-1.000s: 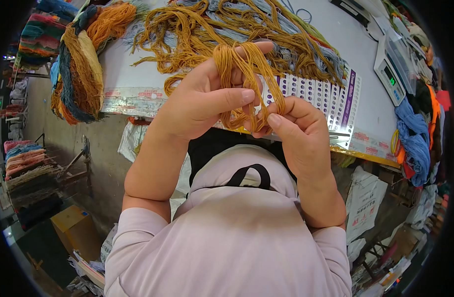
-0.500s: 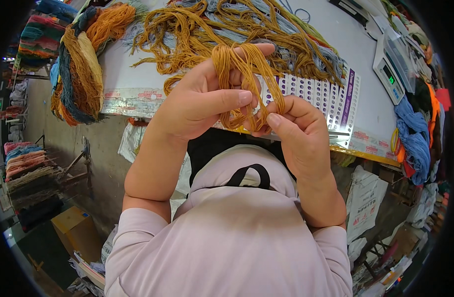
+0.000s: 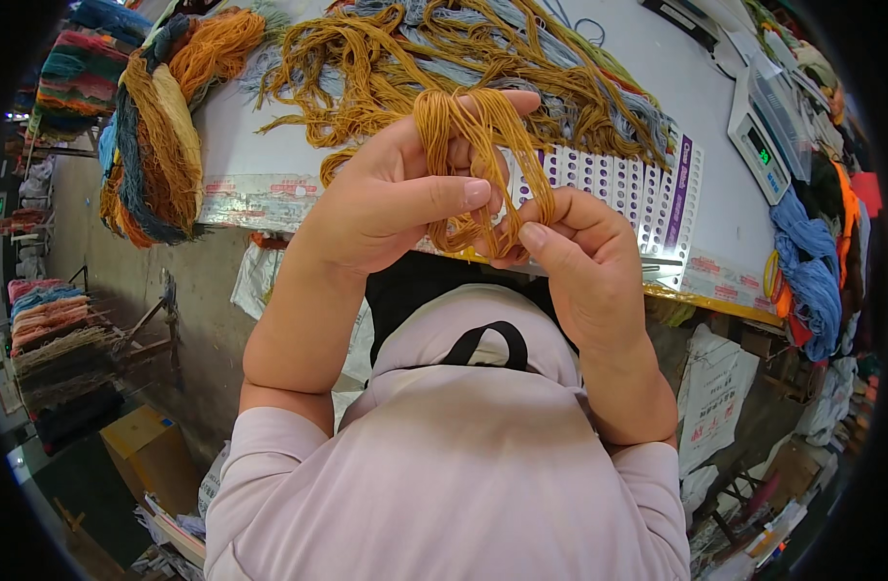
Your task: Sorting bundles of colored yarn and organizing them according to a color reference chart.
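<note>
A looped skein of mustard-yellow thread (image 3: pixel 507 140) hangs over the outstretched index finger of my left hand (image 3: pixel 376 198). My left thumb lies across the front of the strands, and the other fingers are partly hidden behind them. Lower down on the loop, my right hand (image 3: pixel 589 252) pinches the strands between thumb and curled fingers. Both hands are held up in front of the table's near edge. Just beyond them, a pile of mustard and grey-blue thread (image 3: pixel 357 73) lies spread over the white table (image 3: pixel 241 136).
White cards with rows of holes (image 3: pixel 609 189) lie beyond my right hand. A digital scale (image 3: pixel 759 145) stands farther right, beside a blue yarn bundle (image 3: pixel 807 261). Orange and dark blue hanks (image 3: pixel 153 145) hang over the table's left end. A cardboard box (image 3: pixel 149 450) stands at lower left.
Almost nothing differs. The top of the loop and my left index finger have dropped very slightly; both hands keep their hold on the skein.
</note>
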A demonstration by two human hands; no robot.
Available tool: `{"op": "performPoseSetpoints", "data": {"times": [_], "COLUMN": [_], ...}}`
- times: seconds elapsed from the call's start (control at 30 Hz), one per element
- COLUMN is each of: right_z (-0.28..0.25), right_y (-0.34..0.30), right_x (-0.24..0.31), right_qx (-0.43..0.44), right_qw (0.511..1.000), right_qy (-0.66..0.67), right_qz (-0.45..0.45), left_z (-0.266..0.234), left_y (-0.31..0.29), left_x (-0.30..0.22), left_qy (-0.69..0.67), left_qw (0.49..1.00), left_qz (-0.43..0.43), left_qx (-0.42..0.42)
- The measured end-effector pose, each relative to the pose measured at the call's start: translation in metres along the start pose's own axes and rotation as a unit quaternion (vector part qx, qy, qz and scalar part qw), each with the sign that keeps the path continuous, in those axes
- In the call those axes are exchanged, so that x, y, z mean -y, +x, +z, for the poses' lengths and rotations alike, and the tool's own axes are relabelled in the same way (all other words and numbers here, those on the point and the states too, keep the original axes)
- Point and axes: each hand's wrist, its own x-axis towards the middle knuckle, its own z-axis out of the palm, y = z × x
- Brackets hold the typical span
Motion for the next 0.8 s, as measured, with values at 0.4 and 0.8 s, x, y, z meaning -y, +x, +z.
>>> {"op": "performPoseSetpoints", "data": {"times": [0.4,0.8], "right_z": [-0.002,-0.288], "right_y": [0.012,-0.063], "right_x": [-0.009,0.114], "right_qx": [-0.048,-0.073], "right_qw": [0.994,0.966], "right_qy": [-0.082,0.218], "right_qz": [-0.058,-0.118], "left_z": [-0.010,-0.230], "left_y": [0.007,-0.102], "left_x": [0.006,-0.098], "left_qy": [-0.021,-0.151], "left_qw": [1.000,0.965], "left_qz": [0.004,0.083], "left_qx": [0.009,-0.197]}}
